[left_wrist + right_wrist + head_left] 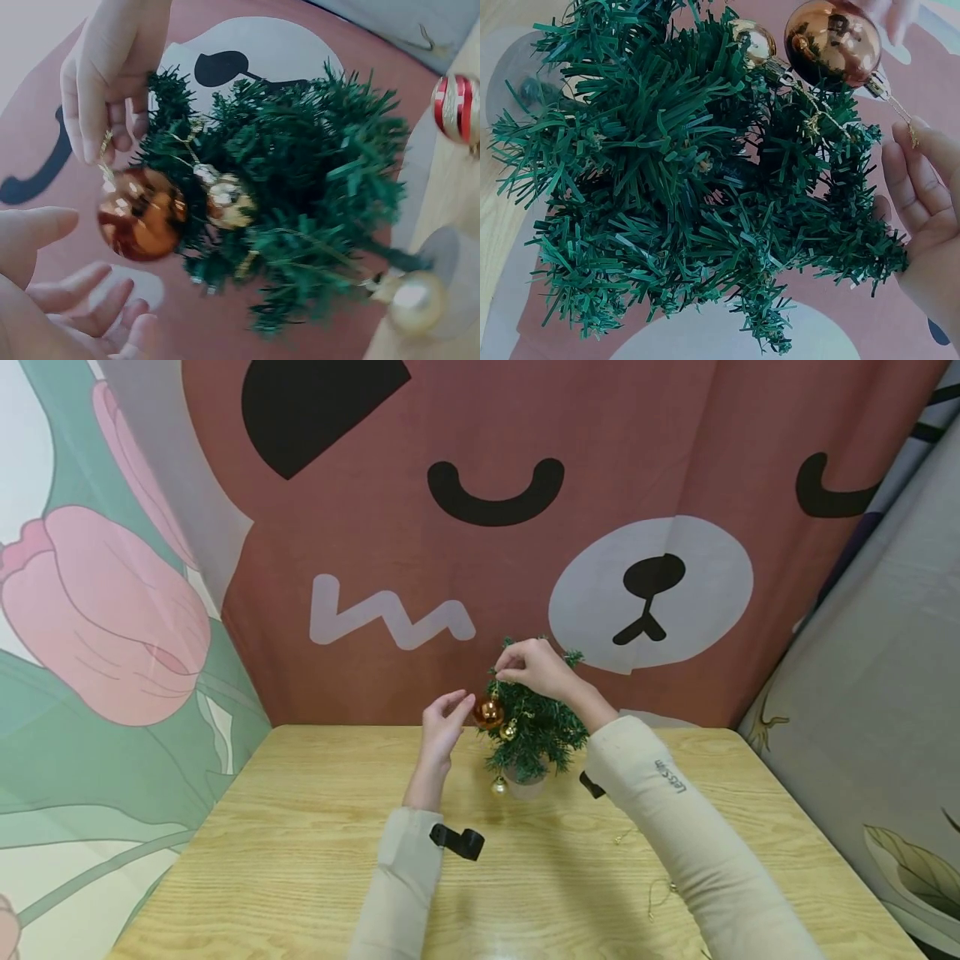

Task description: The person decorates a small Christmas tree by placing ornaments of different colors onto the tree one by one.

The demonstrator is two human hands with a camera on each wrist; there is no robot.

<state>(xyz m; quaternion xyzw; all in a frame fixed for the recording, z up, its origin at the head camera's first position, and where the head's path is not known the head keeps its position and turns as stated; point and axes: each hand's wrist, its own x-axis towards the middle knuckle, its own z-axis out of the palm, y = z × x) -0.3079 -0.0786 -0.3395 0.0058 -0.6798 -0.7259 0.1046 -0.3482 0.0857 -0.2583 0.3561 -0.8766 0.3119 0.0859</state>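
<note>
My right hand pinches the gold cord of a shiny copper-coloured Christmas bauble between thumb and finger. The bauble hangs at the left side of a small artificial Christmas tree, near its upper branches. Just left of the bauble is my left hand, its fingers extended and holding nothing; in the left wrist view a small gap separates them. Beside the copper bauble, a smaller gold bauble hangs among the branches. A further gold bauble hangs low, by the pale pot.
The tree stands toward the far edge of a wooden table. A red and white striped ornament shows at the left wrist view's right edge. Thin gold cords lie near my right forearm. Behind hangs a bear-print curtain.
</note>
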